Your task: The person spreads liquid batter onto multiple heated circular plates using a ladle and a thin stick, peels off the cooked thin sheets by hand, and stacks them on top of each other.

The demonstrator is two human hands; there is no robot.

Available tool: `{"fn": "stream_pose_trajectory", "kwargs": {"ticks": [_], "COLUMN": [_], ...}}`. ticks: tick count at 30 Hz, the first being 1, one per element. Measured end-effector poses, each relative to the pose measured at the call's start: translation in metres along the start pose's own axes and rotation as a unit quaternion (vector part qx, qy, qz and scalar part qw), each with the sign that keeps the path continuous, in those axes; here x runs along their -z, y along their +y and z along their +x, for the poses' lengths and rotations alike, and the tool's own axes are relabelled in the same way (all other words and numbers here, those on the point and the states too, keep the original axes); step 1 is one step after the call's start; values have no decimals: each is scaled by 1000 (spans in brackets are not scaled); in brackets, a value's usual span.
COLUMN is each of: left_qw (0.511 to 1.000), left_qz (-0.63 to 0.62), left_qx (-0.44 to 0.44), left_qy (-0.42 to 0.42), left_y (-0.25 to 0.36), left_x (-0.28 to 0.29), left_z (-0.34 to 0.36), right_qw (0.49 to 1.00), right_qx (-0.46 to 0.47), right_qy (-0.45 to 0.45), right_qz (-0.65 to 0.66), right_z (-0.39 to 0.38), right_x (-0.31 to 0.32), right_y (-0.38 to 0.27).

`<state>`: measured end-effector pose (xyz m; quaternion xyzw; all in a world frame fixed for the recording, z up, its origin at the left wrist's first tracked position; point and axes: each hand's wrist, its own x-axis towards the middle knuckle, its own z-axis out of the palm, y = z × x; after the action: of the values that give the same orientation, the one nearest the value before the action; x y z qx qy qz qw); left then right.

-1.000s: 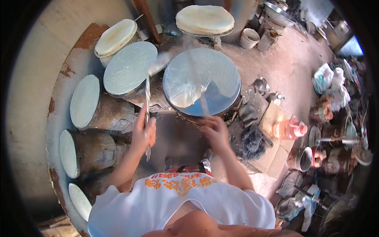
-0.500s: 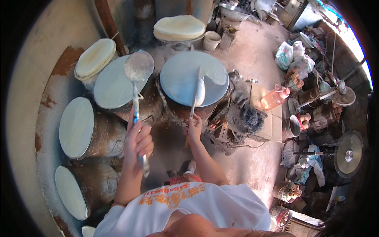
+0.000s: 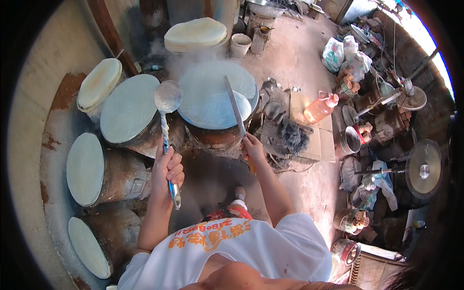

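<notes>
My left hand [image 3: 169, 167] is wrapped round the handle of a metal ladle [image 3: 168, 96], its bowl raised between two round griddles. My right hand [image 3: 253, 147] grips a long, narrow flat spatula [image 3: 233, 102] by its near end. The blade slants across the steaming round griddle [image 3: 200, 118], whose top is coated with pale batter [image 3: 212, 72]. A whiter rounded patch [image 3: 242, 102] shows beside the blade on the right. Left of the ladle, another griddle [image 3: 129, 108] carries an even pale layer. Steam blurs the far side of the middle griddle.
More coated griddles [image 3: 85, 169] on drum-like stoves curve down the left. Stacks of thin round flatbreads [image 3: 195, 34] stand behind. To the right are a dark brush [image 3: 293, 137], cardboard [image 3: 326, 145], a pink bottle [image 3: 321, 107] and a cluttered wall with bags [image 3: 333, 54].
The spatula has swung from nearly upright to leaning left, and pale batter covers more of the griddle's right side. More steam rises. The whole view has shifted; the ladle stays raised.
</notes>
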<state>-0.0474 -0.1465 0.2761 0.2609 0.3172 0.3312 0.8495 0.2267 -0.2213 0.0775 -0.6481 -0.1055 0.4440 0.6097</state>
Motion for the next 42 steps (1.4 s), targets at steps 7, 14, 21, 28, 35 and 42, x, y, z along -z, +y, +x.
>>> {"fn": "stream_pose_trajectory", "kwargs": {"ticks": [7,14,21,28,35,42], "left_qw": [996,993,988,993,958,935], "left_qz": [82,111,147,-113,-258,-318], "left_qx": [-32,-31,-52,36,126,156], "left_qy": [18,23,16,-24,9,31], "left_y": [-33,-68,-64,-83,-74,-71], "left_x": [-61,-123,-126,-135,-115,-106], "left_z": [46,94,114,159,182,197], "right_qw": [988,985,955,828,831,786], "right_qx": [50,-1,-40,267,276,317], "right_qy": [-87,-125,-190,-78,-13,-79], "right_qz": [-119,-119,-222,-486,-482,-526], "right_z": [28,65,79,77,68,96], "right_x": [22,125,180,92,126,133], "right_y": [-27,-65,-75,-103,-76,-103]}}
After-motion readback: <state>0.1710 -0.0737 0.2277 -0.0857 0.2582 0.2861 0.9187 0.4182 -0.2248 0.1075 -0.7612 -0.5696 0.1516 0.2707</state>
